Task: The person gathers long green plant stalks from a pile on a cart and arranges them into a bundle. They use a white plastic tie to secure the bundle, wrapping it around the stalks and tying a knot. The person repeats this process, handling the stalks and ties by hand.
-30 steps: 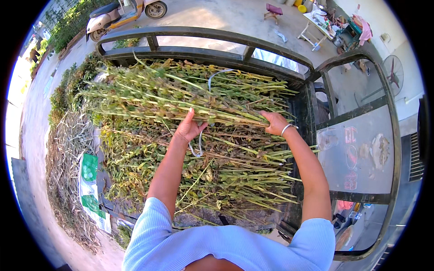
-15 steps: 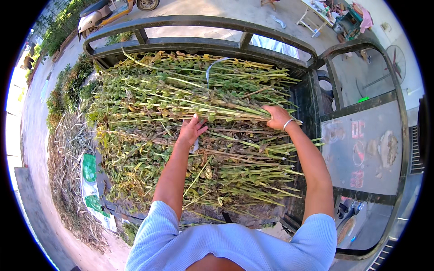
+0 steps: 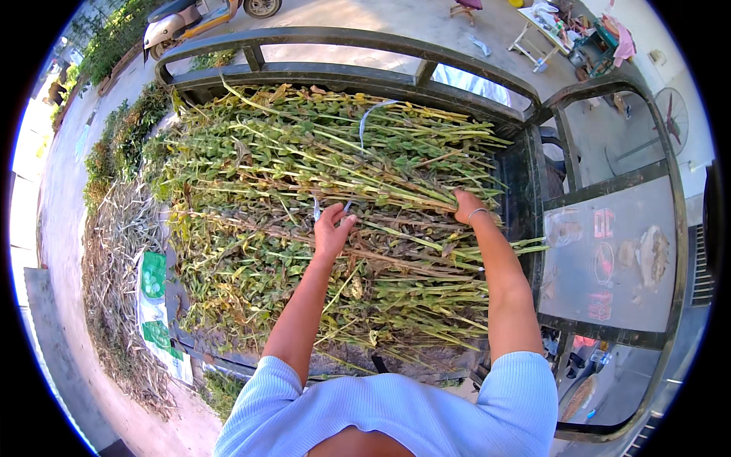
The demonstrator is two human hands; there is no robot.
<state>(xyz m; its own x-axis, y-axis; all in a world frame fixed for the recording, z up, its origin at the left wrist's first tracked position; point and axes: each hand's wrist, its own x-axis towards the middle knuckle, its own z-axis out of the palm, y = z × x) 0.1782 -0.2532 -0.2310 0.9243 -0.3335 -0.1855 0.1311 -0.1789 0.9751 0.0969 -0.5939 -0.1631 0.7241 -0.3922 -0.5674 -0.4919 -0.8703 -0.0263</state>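
A thick layer of cut leafy stalks [image 3: 251,164], green, yellow and brown, lies crosswise with bare stem ends to the right. Over its middle, my left hand [image 3: 330,231] has its fingers curled at a pale strip [image 3: 316,209], which shows on both sides of the fingertips; the part between is hidden. At the right, my right hand [image 3: 466,207], a bracelet at its wrist, closes round the stem ends of a bundle [image 3: 396,180]. Another pale strip [image 3: 365,123] loops over the stalks farther back.
The stalks lie in a dark metal cargo bed with a rail [image 3: 343,70] at the back and a framed panel [image 3: 609,244] at the right. Dry stalks [image 3: 122,259] and a green-and-white sack [image 3: 154,278] are at the left. A scooter [image 3: 179,24] and a cluttered table [image 3: 537,39] stand beyond.
My left hand has drawn slightly nearer and right, its spread fingers now curled at the pale strip. My right hand stays on the stem ends. The whole view has shifted slightly.
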